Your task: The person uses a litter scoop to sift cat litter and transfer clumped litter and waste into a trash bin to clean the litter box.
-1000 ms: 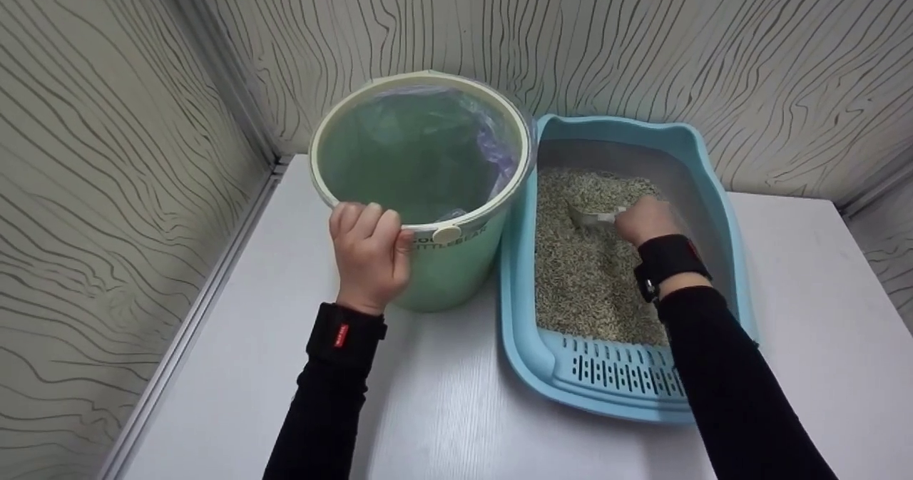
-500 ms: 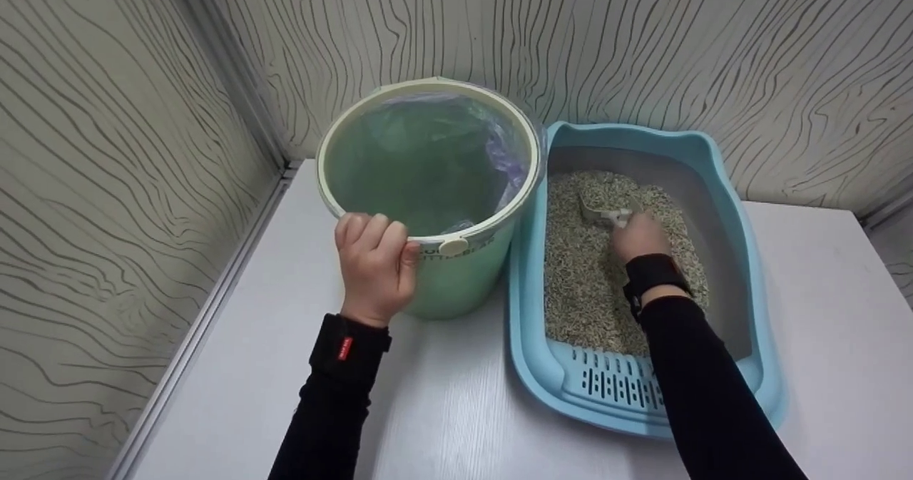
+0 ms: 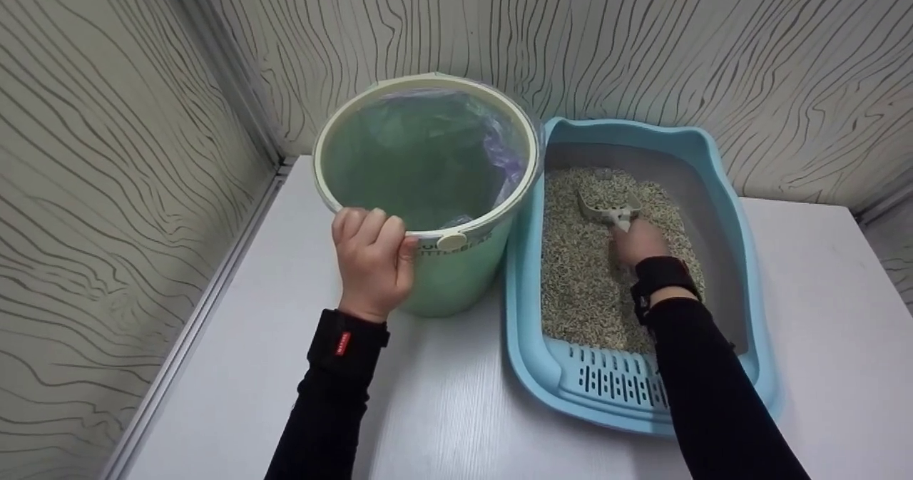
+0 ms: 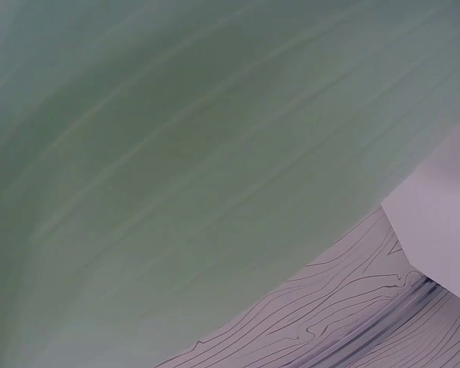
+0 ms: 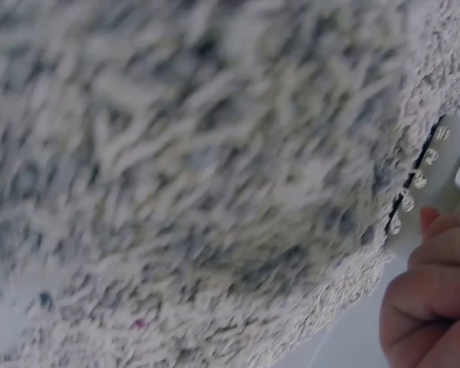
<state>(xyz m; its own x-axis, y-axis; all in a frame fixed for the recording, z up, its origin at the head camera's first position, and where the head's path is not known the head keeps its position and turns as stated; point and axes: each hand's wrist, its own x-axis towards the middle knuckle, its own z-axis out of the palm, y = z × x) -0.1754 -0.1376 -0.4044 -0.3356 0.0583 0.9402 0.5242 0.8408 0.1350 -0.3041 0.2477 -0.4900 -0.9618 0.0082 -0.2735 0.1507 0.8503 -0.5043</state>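
Observation:
My left hand (image 3: 372,262) grips the near rim of a green bucket (image 3: 456,273), fingers curled over the edge; a thin clear-purple bag (image 3: 503,159) lines it. In the left wrist view the bucket's green wall (image 4: 199,169) fills most of the picture. My right hand (image 3: 638,243) holds the handle of a pale scoop (image 3: 610,214), which lies at the surface of the granular litter (image 3: 585,280) in a blue tray (image 3: 524,309). In the right wrist view, the curled right hand (image 5: 437,299) is beside the scoop's slotted plate (image 5: 437,184), above the litter (image 5: 176,153).
Bucket and tray stand side by side on a white table (image 3: 435,394). A wood-grain patterned wall (image 3: 606,45) rises close behind them, and another stands at the left. The tray's near end has a slotted blue ledge (image 3: 613,380).
The right hand has drawn slightly toward the tray's near side, and the scoop has turned so that more of its head shows. The left hand keeps its grip on the rim.

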